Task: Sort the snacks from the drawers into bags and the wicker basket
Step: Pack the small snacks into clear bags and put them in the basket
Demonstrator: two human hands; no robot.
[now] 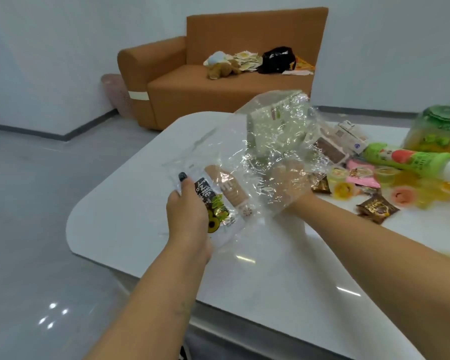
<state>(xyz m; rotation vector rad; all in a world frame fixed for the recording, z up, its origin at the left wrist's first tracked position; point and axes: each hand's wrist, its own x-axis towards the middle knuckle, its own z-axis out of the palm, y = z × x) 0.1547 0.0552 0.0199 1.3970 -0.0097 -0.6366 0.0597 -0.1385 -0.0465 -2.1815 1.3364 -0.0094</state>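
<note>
A clear plastic bag hangs crumpled above the white table. My left hand grips its near edge together with a black sunflower-seed packet and a tan biscuit pack seen through the film. My right hand is inside the bag, fingers spread against the plastic. A pale green box sits inside the bag's upper part. Loose snacks lie to the right: jelly cups, brown wrapped sweets, pink packets, a green tube and a green-lidded jar.
An orange sofa stands beyond the table with a plush toy, papers and a black bag on its seat. A pink bin is beside the sofa. Grey glossy floor spreads to the left.
</note>
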